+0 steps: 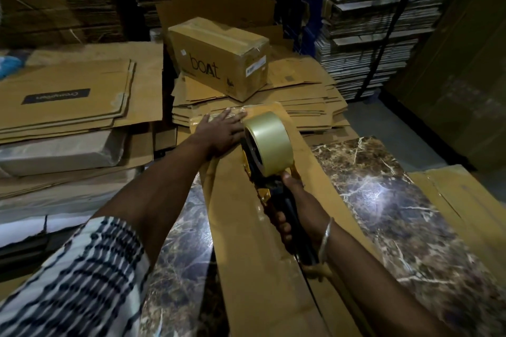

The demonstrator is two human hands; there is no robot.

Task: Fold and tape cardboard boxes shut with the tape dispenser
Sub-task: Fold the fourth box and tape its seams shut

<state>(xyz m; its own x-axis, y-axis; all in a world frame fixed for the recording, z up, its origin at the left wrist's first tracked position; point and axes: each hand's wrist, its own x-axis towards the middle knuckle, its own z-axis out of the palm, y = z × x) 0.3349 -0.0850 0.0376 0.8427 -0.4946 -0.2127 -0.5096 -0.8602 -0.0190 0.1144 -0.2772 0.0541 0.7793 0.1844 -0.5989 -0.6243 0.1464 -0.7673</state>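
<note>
Cardboard box (262, 227) lengthwise away from person

A dark marble-patterned tabletop (388, 200) carries a long flattened cardboard box (254, 268) lying down its middle, with another flat cardboard sheet (449, 200) lying on its right edge.

left grip (223, 133) flat, right grip (297, 217) clenched
</note>
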